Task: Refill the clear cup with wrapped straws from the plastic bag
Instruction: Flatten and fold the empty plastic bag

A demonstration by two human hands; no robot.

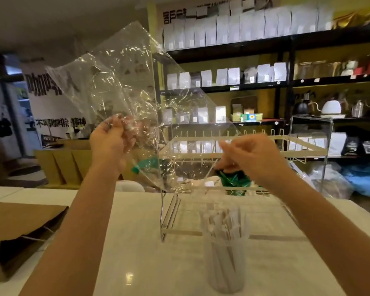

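Hands, left hand (111,144) and right hand (250,159), are clamping the emptied-looking plastic bag (124,90); next, probably discarding it, clear cup (224,263) being full.

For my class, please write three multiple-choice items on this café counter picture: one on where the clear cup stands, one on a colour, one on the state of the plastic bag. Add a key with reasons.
1. Where is the clear cup?
A. On the white counter, in front of the wire rack
B. On a shelf
C. Inside the paper bag

2. What colour is the print on the plastic bag?
A. Red
B. Green
C. Blue

3. What state is the plastic bag in?
A. Lying flat on the counter
B. Sealed and full
C. Held up, looking empty

Key: 1 A, the cup stands low on the counter with wrapped straws in it. 2 B, green patches show near both hands. 3 C, the left hand and right hand hold it raised, see-through.
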